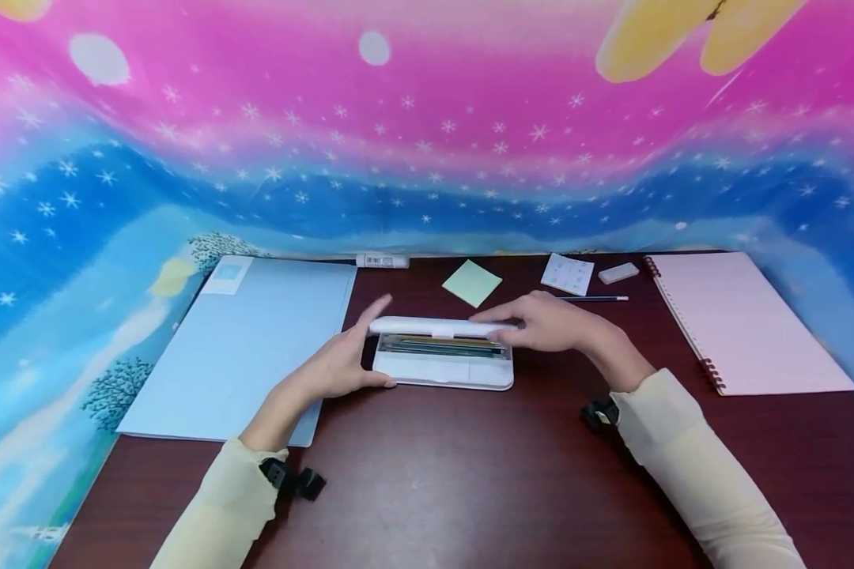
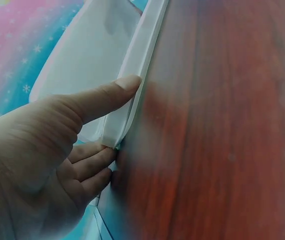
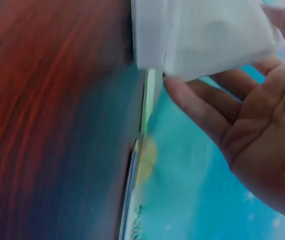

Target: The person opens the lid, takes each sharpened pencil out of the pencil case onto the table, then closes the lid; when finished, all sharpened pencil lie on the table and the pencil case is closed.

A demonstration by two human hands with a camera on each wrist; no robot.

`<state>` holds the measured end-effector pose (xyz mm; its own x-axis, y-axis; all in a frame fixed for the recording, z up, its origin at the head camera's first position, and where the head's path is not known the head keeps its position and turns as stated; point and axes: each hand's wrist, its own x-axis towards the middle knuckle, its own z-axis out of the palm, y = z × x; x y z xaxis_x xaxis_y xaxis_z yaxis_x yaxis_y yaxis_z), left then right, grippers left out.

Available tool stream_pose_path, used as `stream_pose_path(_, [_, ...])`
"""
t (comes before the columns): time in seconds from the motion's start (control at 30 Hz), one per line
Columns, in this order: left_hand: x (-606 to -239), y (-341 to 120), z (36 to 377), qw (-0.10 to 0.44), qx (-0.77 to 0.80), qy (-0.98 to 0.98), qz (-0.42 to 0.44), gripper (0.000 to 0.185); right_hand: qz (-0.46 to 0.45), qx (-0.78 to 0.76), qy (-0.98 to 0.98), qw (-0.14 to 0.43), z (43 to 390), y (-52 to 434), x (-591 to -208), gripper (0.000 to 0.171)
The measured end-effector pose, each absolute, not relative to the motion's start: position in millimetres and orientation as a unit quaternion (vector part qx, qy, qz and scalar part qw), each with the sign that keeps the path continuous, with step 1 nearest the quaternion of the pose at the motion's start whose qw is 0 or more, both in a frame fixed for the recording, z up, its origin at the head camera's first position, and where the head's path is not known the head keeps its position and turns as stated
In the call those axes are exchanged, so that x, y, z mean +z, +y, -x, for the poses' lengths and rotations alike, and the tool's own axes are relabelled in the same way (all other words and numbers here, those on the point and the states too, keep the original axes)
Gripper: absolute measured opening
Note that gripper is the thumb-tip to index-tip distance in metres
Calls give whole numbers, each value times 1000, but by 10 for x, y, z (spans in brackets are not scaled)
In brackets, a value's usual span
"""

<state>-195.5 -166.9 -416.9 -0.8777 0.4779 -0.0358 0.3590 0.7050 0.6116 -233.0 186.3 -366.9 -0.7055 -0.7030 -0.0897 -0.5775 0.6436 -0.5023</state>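
A white pencil case (image 1: 441,373) lies in the middle of the dark wooden table (image 1: 470,474), its lid (image 1: 427,325) half raised over several pencils. My left hand (image 1: 334,367) is at the case's left end, thumb straight along its front edge and fingers reaching up to the lid. In the left wrist view the thumb of that left hand (image 2: 32,150) presses on the case (image 2: 97,55). My right hand (image 1: 555,324) rests flat on the right part of the lid. In the right wrist view, the straight fingers of that right hand (image 3: 262,125) touch the case (image 3: 202,35).
A pale blue folder (image 1: 249,340) lies to the left and a pink spiral notebook (image 1: 747,324) to the right. Behind the case are a glue stick (image 1: 382,260), green sticky notes (image 1: 472,282), a white card (image 1: 567,274), an eraser (image 1: 617,273) and a pencil (image 1: 594,299).
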Motion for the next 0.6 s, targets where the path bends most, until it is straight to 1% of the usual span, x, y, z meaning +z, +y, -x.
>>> stream_pose_path(0.07, [-4181, -1667, 1965, 97, 323, 916, -219, 137, 339, -259, 894, 136, 2381, 1889, -3675, 40])
stream_pose_path(0.13, [-4193, -1662, 1971, 100, 332, 914, -212, 144, 315, -278, 899, 124, 2424, 1889, -3673, 44])
stream_pose_path(0.2, [-4203, -1657, 1971, 98, 333, 914, -211, 146, 293, -283, 907, 104, 2475, 1861, -3682, 48])
stream_pose_path(0.27, [-4206, -1654, 1966, 96, 332, 914, -211, 145, 282, -279, 914, 82, 2530, 1815, -3688, 49])
stream_pose_path(0.33, [-4203, -1651, 1960, 95, 318, 919, -215, 136, 276, -273, 919, 61, 2583, 1760, -3691, 45])
stream_pose_path(0.4, [-4198, -1645, 1953, 98, 294, 924, -222, 120, 275, -260, 925, 48, 2636, 1704, -3697, 43])
stream_pose_path(0.5, [-4186, -1659, 1937, 107, 260, 932, -230, 95, 266, -233, 934, 45, 2700, 1603, -3721, 43])
stream_pose_path(0.53, [-4182, -1659, 1935, 109, 253, 933, -232, 90, 264, -222, 937, 47, 2720, 1577, -3737, 44])
stream_pose_path(0.6, [-4176, -1659, 1937, 113, 252, 933, -230, 88, 266, -199, 942, 49, 2754, 1535, -3777, 48])
